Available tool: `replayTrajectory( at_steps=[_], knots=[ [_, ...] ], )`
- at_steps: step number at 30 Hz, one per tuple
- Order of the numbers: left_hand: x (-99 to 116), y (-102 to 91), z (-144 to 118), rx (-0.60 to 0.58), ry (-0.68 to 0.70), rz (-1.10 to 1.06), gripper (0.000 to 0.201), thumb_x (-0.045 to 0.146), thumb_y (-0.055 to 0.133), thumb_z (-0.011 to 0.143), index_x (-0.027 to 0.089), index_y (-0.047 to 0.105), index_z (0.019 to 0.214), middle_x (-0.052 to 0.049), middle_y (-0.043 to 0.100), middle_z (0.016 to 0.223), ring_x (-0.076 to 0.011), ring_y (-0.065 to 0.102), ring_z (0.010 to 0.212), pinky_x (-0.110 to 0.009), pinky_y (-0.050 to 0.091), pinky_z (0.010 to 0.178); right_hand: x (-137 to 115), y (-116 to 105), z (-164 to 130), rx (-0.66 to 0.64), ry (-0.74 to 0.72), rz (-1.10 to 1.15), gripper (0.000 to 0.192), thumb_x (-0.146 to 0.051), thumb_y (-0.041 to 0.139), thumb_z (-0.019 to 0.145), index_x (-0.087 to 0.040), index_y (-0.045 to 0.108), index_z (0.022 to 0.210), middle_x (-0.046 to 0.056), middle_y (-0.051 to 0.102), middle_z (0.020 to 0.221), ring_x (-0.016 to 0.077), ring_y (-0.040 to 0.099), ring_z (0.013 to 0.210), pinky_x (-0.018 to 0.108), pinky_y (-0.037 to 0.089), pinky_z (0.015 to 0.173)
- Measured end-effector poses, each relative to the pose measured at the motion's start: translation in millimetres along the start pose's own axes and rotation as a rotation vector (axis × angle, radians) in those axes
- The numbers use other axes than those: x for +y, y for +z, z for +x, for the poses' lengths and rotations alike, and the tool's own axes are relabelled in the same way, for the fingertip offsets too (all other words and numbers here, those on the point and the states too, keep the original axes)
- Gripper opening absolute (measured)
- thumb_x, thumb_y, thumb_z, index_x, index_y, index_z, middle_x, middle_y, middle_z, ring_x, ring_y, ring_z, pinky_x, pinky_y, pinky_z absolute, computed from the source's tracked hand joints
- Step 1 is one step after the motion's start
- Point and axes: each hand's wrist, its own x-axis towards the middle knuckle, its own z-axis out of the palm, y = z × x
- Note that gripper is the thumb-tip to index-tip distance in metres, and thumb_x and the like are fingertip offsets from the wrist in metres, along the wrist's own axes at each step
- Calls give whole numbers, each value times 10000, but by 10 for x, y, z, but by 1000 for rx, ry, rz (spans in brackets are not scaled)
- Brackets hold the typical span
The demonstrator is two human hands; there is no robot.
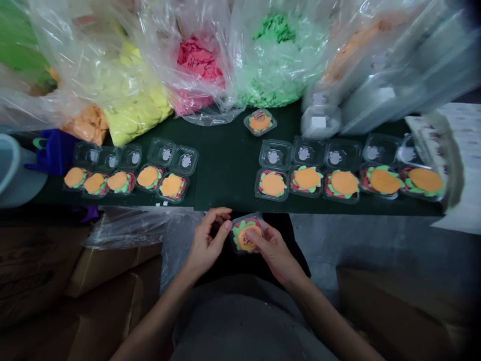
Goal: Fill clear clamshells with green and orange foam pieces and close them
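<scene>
Clear container [237, 248], in grip of right hand [277, 253], left hand [208, 241] beside

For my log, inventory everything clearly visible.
Table: one, dark, centre
Open boxes: ten, clear, five left, five right
Rounds: ten, orange, in those
Rear box: one, clear, back centre
Held box: one, clear, before table
Bags: several, clear, behind
Pieces: many, yellow, pink, green, orange, bagged
Box stacks: several, clear, back right
Container: one, blue, left
Bucket: one, pale, far left
Paper: uncounted, white, right end
Cardboard: several, brown, below
Plastic sheet: one, clear, below left
Purple item: one, below left
Top: one, grey, bottom
Right hand: one, bare, holding box
Left hand: one, bare, beside box
</scene>
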Motion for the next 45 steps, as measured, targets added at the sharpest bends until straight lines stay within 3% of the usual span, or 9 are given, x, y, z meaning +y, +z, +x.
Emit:
replayTrajectory(
  at_steps=[4,8,21,25,33,39,42,45],
  knots=[
    [98,-85,31,-80,112,67,157,266,618,984,221,693,1114,-64,633,1125,-177,606,997,-308,464,900,-10,-13,-18,-39,15,5,412,-475,879,731,-228,742,1031,14,739,960,148,647,837,258,507,739],
    [92,-82,41,-124,69,-40,125,273,629,981,217,686,1078,-82,620,1187,-215,590,1148,-352,456,990,10,-25,-21,-27,20,-7,451,-490,897,694,-230,744,1028,14,737,955,148,639,837,266,510,755],
    [75,-182,24,-176,95,125,151,269,587,1003,236,720,1066,-82,639,1312,-227,569,1252,-439,394,1106,10,19,-3,-37,38,-41,450,-493,894,692,-234,741,1026,12,745,966,152,658,842,283,530,788],
    [90,-165,47,-139,35,92,172,284,591,997,220,751,1007,-85,698,1218,-226,624,1168,-421,433,1061,-26,55,-5,-35,37,-42,462,-507,886,698,-227,737,1034,22,752,968,164,669,850,296,543,792],
    [51,-63,71,-10,-235,-259,145,313,773,852,173,736,860,-78,761,1046,-213,693,974,-358,522,912,-62,57,6,-45,30,-42,427,-487,870,730,-218,736,1033,35,755,968,175,675,856,310,534,806],
    [-38,-77,87,-35,-240,-283,213,339,781,840,170,687,929,-76,720,1021,-194,665,935,-338,528,873,-48,32,37,-22,35,-67,405,-475,885,705,-219,728,978,21,738,913,174,660,803,320,523,778],
    [-28,-113,147,-94,-172,-217,298,346,775,848,189,629,1054,-59,674,1027,-175,636,937,-310,516,860,-47,14,60,-64,48,-102,404,-433,907,677,-210,724,959,3,720,877,160,643,777,314,512,772],
    [75,-174,264,-307,-111,-44,248,393,690,917,185,609,1025,-29,650,929,-145,595,821,-266,479,747,-52,-8,83,-137,67,-145,404,-390,922,652,-205,712,944,-20,698,850,149,632,769,307,505,765]
  ],
)
